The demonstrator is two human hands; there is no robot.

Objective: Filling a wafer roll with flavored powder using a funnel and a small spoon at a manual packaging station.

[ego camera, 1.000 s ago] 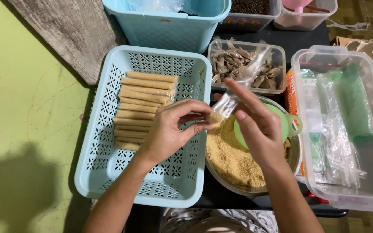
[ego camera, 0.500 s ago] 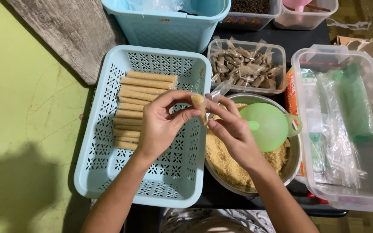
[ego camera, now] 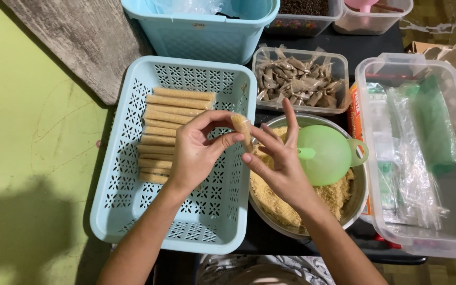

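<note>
**Filled tube held between both hands above the basket's edge**

Tube [ego camera: 242,130], a slim clear packet packed with tan crumbs, sits pinched between the left hand [ego camera: 196,155] and the right hand [ego camera: 281,163], over the gap between the pale blue basket [ego camera: 133,211] and the metal bowl [ego camera: 360,195]. Left fingers [ego camera: 222,142] close round its lower part; the right thumb and forefinger nip it while the other right fingers stand spread. About nine finished tubes [ego camera: 172,134] already lie stacked in the basket. Much tan crumb [ego camera: 275,198] remains in the bowl under a green funnel [ego camera: 325,154], so by my reckoning plenty is left to pack.
</note>
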